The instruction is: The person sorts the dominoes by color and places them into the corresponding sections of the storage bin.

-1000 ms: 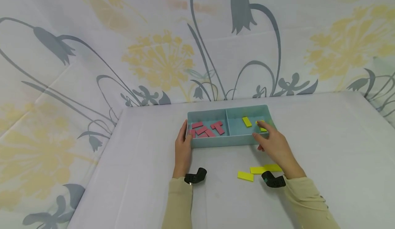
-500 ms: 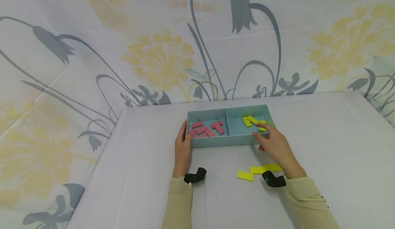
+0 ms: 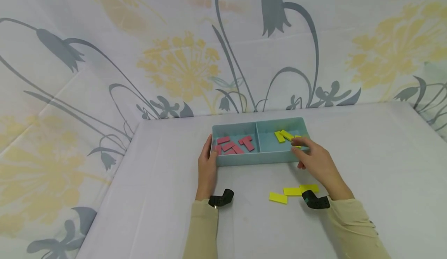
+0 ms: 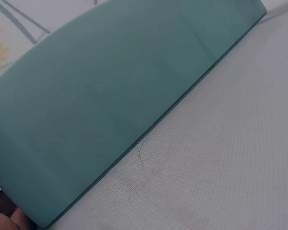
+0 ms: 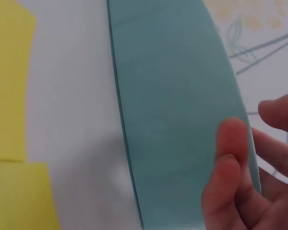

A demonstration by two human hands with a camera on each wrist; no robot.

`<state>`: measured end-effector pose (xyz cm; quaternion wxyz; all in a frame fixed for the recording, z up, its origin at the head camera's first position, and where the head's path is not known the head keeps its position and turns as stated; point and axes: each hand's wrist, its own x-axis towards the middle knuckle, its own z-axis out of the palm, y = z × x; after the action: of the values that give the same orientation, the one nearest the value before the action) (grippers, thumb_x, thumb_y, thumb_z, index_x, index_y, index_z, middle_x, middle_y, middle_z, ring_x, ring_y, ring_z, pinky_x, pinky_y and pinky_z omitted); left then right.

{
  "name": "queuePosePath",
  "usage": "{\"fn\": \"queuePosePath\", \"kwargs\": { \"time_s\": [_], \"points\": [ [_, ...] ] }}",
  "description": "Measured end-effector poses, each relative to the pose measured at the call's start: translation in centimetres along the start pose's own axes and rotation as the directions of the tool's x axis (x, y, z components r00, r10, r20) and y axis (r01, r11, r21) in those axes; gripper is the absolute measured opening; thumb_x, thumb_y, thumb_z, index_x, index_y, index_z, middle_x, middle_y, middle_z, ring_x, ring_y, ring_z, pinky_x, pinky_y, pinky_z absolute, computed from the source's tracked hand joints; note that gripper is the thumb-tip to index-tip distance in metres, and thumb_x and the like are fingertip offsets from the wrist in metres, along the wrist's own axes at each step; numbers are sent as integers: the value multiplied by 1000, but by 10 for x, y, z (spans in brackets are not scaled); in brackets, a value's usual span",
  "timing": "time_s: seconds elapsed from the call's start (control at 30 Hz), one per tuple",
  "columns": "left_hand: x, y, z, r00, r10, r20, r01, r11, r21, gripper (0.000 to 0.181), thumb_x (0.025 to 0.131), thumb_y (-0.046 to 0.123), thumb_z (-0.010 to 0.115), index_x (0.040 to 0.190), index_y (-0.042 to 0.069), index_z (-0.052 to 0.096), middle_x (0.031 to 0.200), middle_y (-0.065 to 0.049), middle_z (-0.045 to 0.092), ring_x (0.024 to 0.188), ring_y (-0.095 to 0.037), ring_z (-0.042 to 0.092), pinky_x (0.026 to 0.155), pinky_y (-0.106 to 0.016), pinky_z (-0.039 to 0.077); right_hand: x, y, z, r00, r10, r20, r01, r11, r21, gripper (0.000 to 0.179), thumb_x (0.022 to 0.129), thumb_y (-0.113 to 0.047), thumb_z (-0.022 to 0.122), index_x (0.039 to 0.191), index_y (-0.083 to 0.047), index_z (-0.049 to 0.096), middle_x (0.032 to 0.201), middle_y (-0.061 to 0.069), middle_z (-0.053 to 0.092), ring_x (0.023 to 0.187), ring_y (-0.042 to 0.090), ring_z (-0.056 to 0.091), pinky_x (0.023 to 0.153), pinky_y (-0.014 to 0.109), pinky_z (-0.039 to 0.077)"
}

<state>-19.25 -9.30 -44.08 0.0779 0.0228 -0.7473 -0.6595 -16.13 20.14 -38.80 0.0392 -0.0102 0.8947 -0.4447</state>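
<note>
A blue-green box [image 3: 255,159] with two compartments stands on the table. Its left compartment bears several pink tiles [image 3: 248,144]; the right one has several yellow tiles [image 3: 287,135]. My left hand [image 3: 207,170] grips the box's left end, thumb at the rim. In the left wrist view the box's front wall [image 4: 120,81] fills much of the picture, and only a bit of fingers shows at the lower left corner. Over the right compartment's front rim is my right hand [image 3: 319,166], thumb and forefinger apart with nothing seen between them. Its lower fingers [image 5: 233,139] hang in front of the wall.
Three yellow tiles [image 3: 278,198] lie on the white tabletop [image 3: 244,228] in front of the box, two of them touching near the right wrist. Behind the table hangs a flowered cloth [image 3: 209,76]. Each wrist carries a black camera [image 3: 223,198].
A yellow tile by my right fingertips has come to lie against another in the right compartment. My right hand has since drawn back slightly to the right. The left hand stays put.
</note>
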Motion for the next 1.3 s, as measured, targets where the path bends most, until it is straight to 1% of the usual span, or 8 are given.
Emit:
{"fn": "queuePosePath", "kwargs": {
  "time_s": [0.13, 0.3, 0.5, 0.67, 0.83, 0.97, 1.1, 1.3],
  "points": [
    [0, 0, 0, 1000, -4, 0, 4, 1000, -2, 49, 90, 17, 38, 136, 34, 34, 136, 22, 32, 126, 3, 24, 104, -30, 22, 1, 3, -1, 998, -52, 19, 52, 998, 29, 46, 91, -40, 47, 127, -10, 46, 115, 9, 56, 66, 23, 59, 62, 34, 47],
    [0, 0, 0, 1000, -1, 7, 1, 1000, -11, 49, 91, 18, 37, 137, 33, 33, 136, 22, 31, 126, 4, 24, 104, -29, 22, -1, 3, -4, 996, -90, 24, 87, 992, 95, 45, 90, -40, 48, 124, -10, 49, 109, 9, 59, 68, 26, 60, 62, 38, 49],
    [0, 0, 0, 1000, 2, 3, -2, 1000, -15, 51, 89, 16, 38, 135, 36, 34, 136, 22, 32, 125, 4, 24, 102, -29, 23, -4, 2, -9, 990, -133, 48, 119, 966, 228, 45, 91, -37, 47, 126, -9, 47, 110, 10, 58, 76, 26, 59, 62, 32, 49],
    [0, -1, 0, 1000, 3, 6, -3, 1000, -25, 51, 89, 15, 38, 136, 35, 34, 136, 21, 32, 126, 3, 24, 103, -29, 23, -3, 2, -9, 973, -178, 147, 130, 949, 288, 39, 92, -33, 48, 123, -10, 49, 104, 15, 59, 80, 26, 59, 64, 32, 49],
    [1, -1, 1, 1000, -6, 6, 6, 1000, -27, 50, 90, 16, 38, 136, 34, 34, 136, 22, 32, 126, 4, 24, 103, -29, 22, 0, 2, -2, 919, -185, 348, 107, 967, 233, 39, 91, -34, 49, 120, -8, 52, 99, 14, 60, 80, 28, 59, 67, 35, 49],
    [0, 0, 1, 1000, -8, 1, 8, 1000, -22, 50, 89, 16, 38, 135, 36, 35, 135, 22, 32, 125, 4, 24, 103, -29, 23, 0, 1, 7, 880, -192, 434, 125, 976, 178, 37, 92, -29, 49, 118, -4, 52, 96, 11, 61, 77, 25, 58, 65, 35, 50],
    [0, 1, 0, 1000, 3, -2, -3, 1000, -3, 50, 89, 16, 38, 137, 33, 34, 135, 22, 32, 125, 4, 25, 103, -28, 23, -1, -1, 18, 874, -172, 455, 146, 985, 91, 31, 90, -25, 53, 113, -5, 56, 90, 6, 62, 72, 20, 58, 64, 33, 49],
    [-1, 2, -1, 1000, 1, -4, -1, 1000, 14, 50, 89, 17, 38, 137, 33, 34, 135, 22, 32, 125, 4, 24, 103, -29, 23, -4, -6, 34, 870, -134, 474, 193, 978, -80, 27, 82, -34, 62, 100, -14, 60, 82, -4, 57, 71, 12, 53, 65, 28, 44]
  ]
}}
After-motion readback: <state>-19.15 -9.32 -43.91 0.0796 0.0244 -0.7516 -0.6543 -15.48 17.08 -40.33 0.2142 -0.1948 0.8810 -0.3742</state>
